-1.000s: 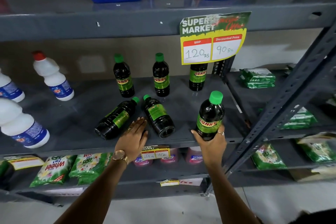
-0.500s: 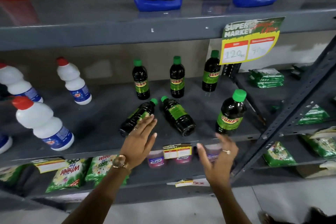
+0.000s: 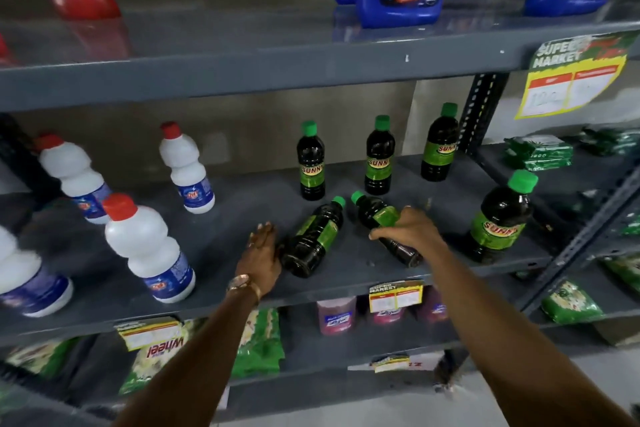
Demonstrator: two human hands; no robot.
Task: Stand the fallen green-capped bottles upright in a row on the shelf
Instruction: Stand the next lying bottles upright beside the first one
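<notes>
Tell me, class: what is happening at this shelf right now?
A person is tidying green-capped Sunny bottles on a grey shop shelf. The right hand closes over one fallen bottle, which lies with its cap toward the back. The left hand rests flat beside the other fallen bottle, against its base. Four bottles already stand upright: three in a back row and one nearer the front edge.

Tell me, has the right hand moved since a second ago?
Yes. The right hand went left, from the upright green-capped dark bottle at the shelf front onto the right fallen green-capped bottle.
</notes>
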